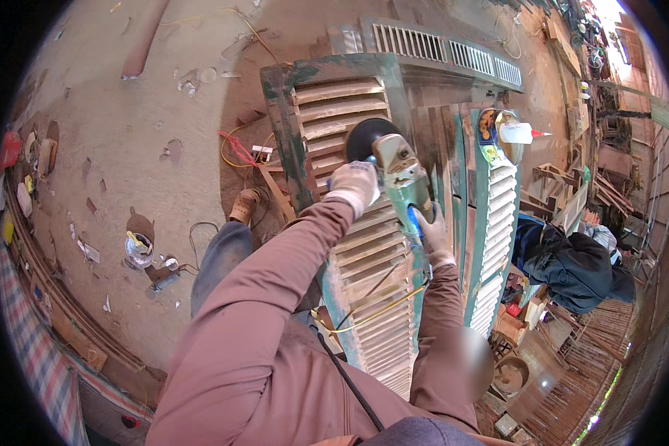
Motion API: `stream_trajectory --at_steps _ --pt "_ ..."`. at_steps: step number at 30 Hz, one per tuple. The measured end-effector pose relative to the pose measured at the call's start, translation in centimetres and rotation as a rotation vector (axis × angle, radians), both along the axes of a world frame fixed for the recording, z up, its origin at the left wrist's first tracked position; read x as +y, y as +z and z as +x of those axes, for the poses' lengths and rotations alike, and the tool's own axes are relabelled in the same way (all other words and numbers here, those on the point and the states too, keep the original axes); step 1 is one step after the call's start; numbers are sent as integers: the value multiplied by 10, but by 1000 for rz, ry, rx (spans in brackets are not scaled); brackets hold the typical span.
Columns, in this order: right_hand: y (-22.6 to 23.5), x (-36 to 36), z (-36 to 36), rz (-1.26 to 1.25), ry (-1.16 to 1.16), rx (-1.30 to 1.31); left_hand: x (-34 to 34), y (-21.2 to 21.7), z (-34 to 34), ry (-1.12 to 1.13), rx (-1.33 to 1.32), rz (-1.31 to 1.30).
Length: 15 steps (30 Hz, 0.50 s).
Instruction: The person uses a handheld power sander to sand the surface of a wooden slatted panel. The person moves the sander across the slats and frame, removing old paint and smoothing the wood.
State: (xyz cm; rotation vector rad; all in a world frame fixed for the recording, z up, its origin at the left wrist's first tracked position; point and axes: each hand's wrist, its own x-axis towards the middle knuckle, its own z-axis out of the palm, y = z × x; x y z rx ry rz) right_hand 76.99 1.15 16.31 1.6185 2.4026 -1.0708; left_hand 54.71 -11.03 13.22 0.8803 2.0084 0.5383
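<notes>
In both gloved hands I hold an angle grinder (411, 184) with a green body and a dark round disc (366, 143). My left hand (355, 186) is closed at the grinder's head end, where its side handle would be; the glove hides most of the grip. Wrapped round the rear of the body is my right hand (436, 236). The disc is over the upper slats of a louvered wooden shutter (368, 276), whose frame has worn green paint and whose slats look bare. Whether the disc touches the wood I cannot tell.
To the right lies another louvered shutter (496, 223), with a white bottle with a red tip (516, 134) at its far end. A green slatted panel (453, 58) lies beyond. A crouched person in dark clothes (576, 267) is at right. Left are cords, a power strip (262, 153) and a can (138, 250).
</notes>
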Motion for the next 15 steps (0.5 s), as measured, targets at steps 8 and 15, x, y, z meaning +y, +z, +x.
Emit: stream_trajectory --at_steps 8,15 --pt "3 34 13 -110 -104 58 60 0 4 -130 35 103" --pt "-21 9 -40 40 69 -59 -14 1 -42 115 50 -14"
